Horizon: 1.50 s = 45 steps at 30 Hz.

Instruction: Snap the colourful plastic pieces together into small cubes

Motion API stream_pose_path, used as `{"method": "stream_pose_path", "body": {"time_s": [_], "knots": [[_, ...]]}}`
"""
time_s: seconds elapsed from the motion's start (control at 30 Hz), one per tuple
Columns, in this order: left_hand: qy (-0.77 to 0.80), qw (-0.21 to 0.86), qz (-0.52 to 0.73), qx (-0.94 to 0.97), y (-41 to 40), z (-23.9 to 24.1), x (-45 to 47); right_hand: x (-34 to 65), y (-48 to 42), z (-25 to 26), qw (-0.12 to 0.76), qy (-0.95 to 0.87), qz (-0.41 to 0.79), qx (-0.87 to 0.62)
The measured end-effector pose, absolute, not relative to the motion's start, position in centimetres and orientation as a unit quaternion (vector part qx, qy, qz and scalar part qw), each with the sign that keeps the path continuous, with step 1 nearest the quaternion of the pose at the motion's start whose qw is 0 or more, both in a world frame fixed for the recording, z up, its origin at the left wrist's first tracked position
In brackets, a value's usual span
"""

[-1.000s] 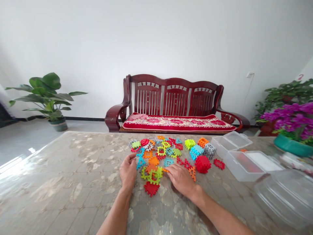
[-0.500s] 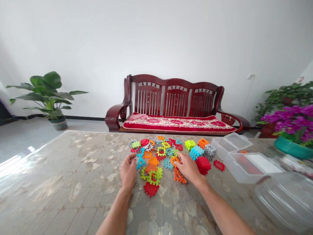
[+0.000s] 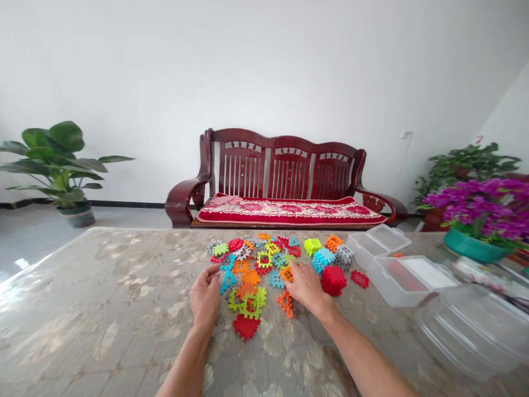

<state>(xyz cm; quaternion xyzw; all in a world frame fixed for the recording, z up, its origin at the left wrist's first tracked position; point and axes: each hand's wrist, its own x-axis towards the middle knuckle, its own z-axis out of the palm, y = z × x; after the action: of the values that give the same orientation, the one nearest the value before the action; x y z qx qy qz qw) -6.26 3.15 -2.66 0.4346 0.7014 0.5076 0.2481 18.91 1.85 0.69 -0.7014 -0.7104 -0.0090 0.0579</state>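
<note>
My left hand [image 3: 205,295] rests on the table at the left side of a pile of plastic interlocking pieces, its fingers loosely curled and a little apart. Nothing shows in it; light-blue pieces [image 3: 227,280] lie just beside its fingertips. On the pile's right side, my right hand [image 3: 306,285] has thumb and forefinger around an orange square piece [image 3: 286,273]. Below those fingers lies an orange triangular piece [image 3: 285,303]. Between the hands are a lime-green frame piece [image 3: 250,306], a red piece [image 3: 247,327] and an orange piece [image 3: 250,277].
Sorted stacks stand right of the pile: red [image 3: 334,280], light blue [image 3: 323,259], grey [image 3: 344,256], lime [image 3: 313,246] and orange [image 3: 333,242]. Further right are a clear divided box [image 3: 399,298], a clear lid [image 3: 467,331] and a flower pot [image 3: 471,248]. A wooden bench [image 3: 182,201] stands behind.
The view has swung slightly right, so everything appears further left. The orange triangular piece has turned and shifted a little left; my right fingers remain at the orange square piece.
</note>
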Motion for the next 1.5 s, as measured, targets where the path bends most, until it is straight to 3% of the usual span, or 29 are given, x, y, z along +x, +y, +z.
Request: {"method": "stream_pose_path", "body": {"time_s": [0.1, 0.2, 0.4, 0.67, 0.93, 1.1, 1.33, 1.5], "knots": [[0.702, 0.243, 0.51, 0.434, 3.1, -2.6, -6.2, 19.0, 1.4, 1.3, 0.096, -0.708, 0.008, -0.7], [0.693, 0.252, 0.518, 0.435, 3.1, -2.6, -6.2, 20.4, 1.3, 2.8, 0.189, -0.702, 0.04, -0.685], [0.703, 0.266, 0.503, 0.426, 3.0, -2.3, -6.2, 29.0, 5.7, 6.4, 0.32, -0.637, 0.054, -0.699], [0.708, 0.253, 0.498, 0.432, 2.9, -2.1, -6.1, 36.8, 10.3, 6.9, 0.198, -0.562, 0.051, -0.801], [0.705, 0.242, 0.5, 0.442, 3.0, -2.3, -6.2, 38.7, 11.3, 5.3, 0.165, -0.536, 0.041, -0.827], [0.704, 0.242, 0.5, 0.442, 3.0, -2.2, -6.1, 38.7, 10.7, 5.4, 0.179, -0.539, 0.036, -0.822], [0.687, 0.257, 0.517, 0.441, 3.0, -2.6, -6.1, 32.5, 8.9, 5.9, 0.327, -0.649, 0.088, -0.681], [0.683, 0.265, 0.523, 0.435, 3.2, -3.0, -6.2, 23.6, 5.8, 3.9, 0.276, -0.763, 0.179, -0.557]]}}
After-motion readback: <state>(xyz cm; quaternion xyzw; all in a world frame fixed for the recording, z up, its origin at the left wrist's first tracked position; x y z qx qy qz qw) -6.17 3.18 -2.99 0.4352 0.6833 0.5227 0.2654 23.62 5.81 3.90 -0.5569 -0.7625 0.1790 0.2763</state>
